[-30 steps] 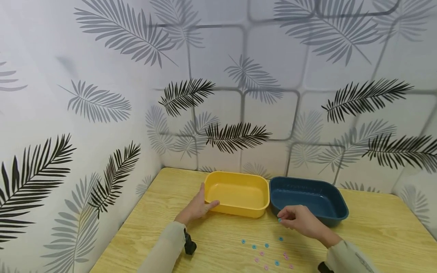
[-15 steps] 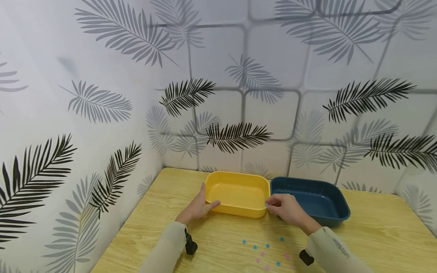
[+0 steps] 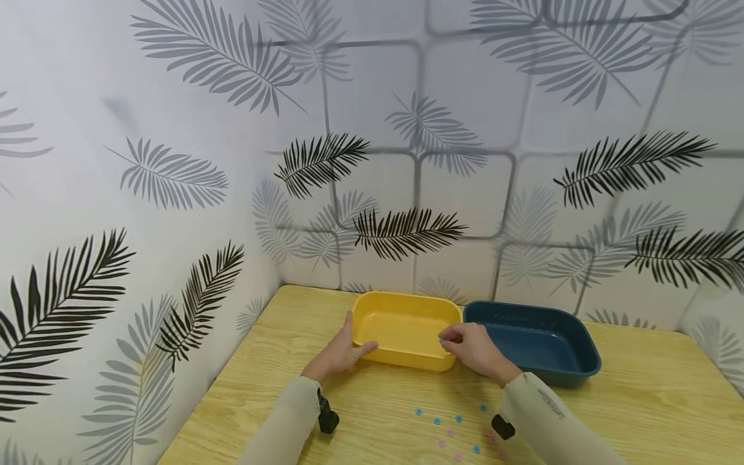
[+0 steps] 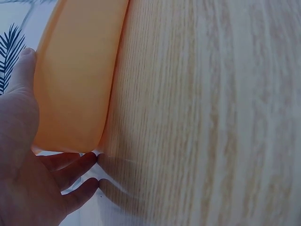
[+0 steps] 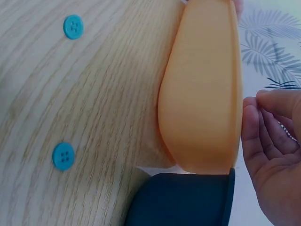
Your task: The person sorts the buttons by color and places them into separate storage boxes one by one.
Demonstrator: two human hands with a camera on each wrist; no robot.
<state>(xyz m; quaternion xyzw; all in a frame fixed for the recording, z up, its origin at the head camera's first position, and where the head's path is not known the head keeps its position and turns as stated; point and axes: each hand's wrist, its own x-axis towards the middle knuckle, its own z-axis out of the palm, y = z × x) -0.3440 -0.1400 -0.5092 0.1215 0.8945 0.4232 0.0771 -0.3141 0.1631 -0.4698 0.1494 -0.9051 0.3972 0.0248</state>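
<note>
A yellow plastic bin [image 3: 407,358] stands on the wooden table. My left hand [image 3: 340,349] holds its left front corner, the thumb along the upper front edge and the other fingers by the end wall, as the left wrist view shows. Above the bin's right end, my right hand [image 3: 473,349] pinches a small blue button [image 3: 442,341] between thumb and fingertips. In the right wrist view the pinched fingertips are just past the rim and the button is hidden. More blue buttons [image 5: 63,156] and pink buttons [image 3: 442,444] lie on the table in front.
A dark blue bin [image 3: 566,379] stands against the yellow bin's right end. Behind both rises a wall [image 3: 325,258] with a leaf pattern, and another wall runs along the left. The right forearm passes over some of the pink buttons.
My right hand has moved left and up, from in front of the dark blue bin to over the yellow bin's right end, carrying the blue button. The left hand has kept its place.
</note>
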